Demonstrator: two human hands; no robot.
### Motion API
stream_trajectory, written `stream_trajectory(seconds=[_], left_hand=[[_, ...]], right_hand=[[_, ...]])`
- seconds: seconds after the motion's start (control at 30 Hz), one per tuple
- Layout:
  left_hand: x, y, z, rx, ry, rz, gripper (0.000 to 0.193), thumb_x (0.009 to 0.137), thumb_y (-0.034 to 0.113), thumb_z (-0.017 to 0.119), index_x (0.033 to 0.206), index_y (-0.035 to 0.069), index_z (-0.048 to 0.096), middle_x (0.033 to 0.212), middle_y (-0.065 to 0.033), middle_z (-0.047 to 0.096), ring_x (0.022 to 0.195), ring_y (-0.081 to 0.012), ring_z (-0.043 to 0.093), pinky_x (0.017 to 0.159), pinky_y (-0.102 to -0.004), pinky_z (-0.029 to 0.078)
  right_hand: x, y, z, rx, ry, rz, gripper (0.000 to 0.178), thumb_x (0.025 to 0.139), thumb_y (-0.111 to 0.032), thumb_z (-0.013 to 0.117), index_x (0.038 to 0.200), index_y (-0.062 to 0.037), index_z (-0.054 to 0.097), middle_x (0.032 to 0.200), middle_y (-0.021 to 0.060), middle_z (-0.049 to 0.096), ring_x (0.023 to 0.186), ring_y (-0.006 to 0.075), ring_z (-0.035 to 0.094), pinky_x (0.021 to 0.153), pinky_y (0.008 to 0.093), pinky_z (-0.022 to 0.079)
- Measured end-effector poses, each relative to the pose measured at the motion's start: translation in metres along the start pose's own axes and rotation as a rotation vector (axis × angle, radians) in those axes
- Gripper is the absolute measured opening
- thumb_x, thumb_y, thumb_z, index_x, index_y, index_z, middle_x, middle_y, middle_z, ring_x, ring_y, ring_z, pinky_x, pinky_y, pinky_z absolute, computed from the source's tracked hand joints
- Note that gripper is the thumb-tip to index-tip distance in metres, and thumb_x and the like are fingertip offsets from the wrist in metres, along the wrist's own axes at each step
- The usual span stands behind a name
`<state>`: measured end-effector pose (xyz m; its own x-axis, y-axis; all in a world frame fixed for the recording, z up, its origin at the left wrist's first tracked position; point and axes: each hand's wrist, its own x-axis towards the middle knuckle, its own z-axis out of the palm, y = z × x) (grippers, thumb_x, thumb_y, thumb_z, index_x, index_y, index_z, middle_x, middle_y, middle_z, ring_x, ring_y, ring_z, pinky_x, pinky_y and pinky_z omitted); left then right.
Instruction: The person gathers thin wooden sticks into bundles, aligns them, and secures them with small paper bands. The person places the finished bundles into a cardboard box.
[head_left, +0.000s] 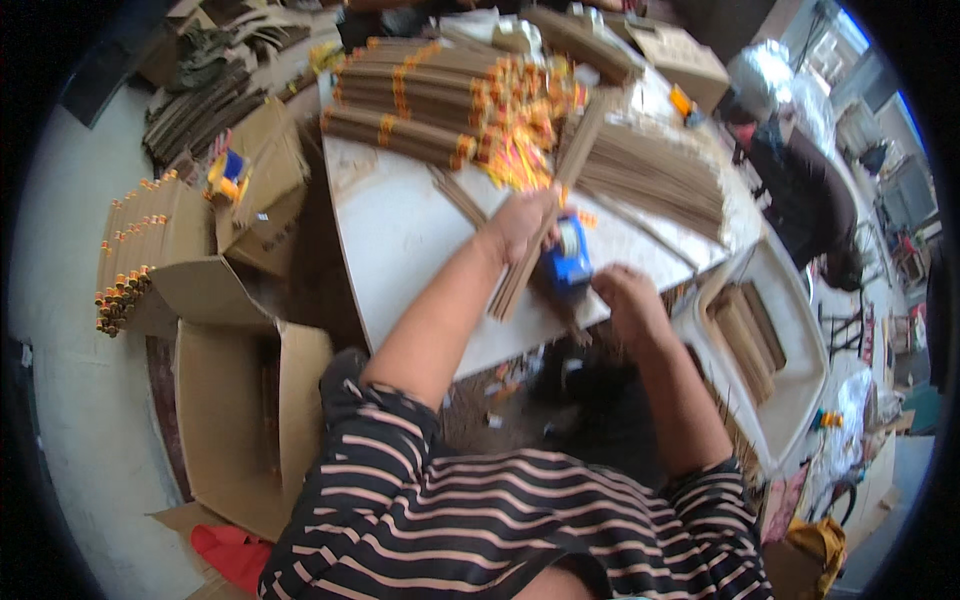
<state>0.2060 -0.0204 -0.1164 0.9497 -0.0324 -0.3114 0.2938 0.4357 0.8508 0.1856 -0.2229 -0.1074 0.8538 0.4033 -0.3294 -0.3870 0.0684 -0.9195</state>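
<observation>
My left hand (522,225) is wrapped round a long bundle of thin brown sticks (583,147), held slantwise over the white table (395,230). An orange band shows on the bundle just past my fingers. Right beside it on the table stands a small blue tape dispenser (568,258) with a pale top. My right hand (630,300) is near the table's front edge, just right of the dispenser. Its fingers are curled together, and what they hold, if anything, is too small to make out. Banded stick bundles (400,95) with yellow and orange ends lie stacked at the far side.
Loose brown sticks (655,175) are heaped at the table's right. A white plastic tub (790,400) with stick bundles stands to the right. An open cardboard box (225,410) is at my left, near more stacked bundles (135,250). Another person (805,195) bends over at the right.
</observation>
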Motion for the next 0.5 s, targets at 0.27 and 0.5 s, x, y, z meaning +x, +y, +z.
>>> stream_trajectory(seconds=[0.27,0.5], left_hand=[[-0.004,0.003,0.006,-0.010,-0.056,0.046,0.031,0.094,0.027,0.045,0.102,-0.002,0.048,0.098,-0.0146,0.062,0.051,-0.0084,0.051,0.040,-0.0195,0.041],[-0.004,0.005,0.008,0.017,-0.025,0.052,0.031,0.094,0.028,0.045,0.101,-0.002,0.050,0.096,-0.0139,0.062,0.050,-0.0078,0.051,0.040,-0.0189,0.042]], right_hand=[[-0.022,0.008,0.007,0.065,0.097,0.016,0.012,0.074,-0.007,0.058,0.082,0.0014,0.059,0.072,0.0006,0.055,0.065,0.0070,0.046,0.061,0.0184,0.036],[-0.016,0.019,0.007,-0.093,0.139,0.014,0.019,0.083,-0.017,0.061,0.075,-0.0011,0.056,0.069,0.0019,0.054,0.062,0.0093,0.048,0.059,0.0227,0.039]])
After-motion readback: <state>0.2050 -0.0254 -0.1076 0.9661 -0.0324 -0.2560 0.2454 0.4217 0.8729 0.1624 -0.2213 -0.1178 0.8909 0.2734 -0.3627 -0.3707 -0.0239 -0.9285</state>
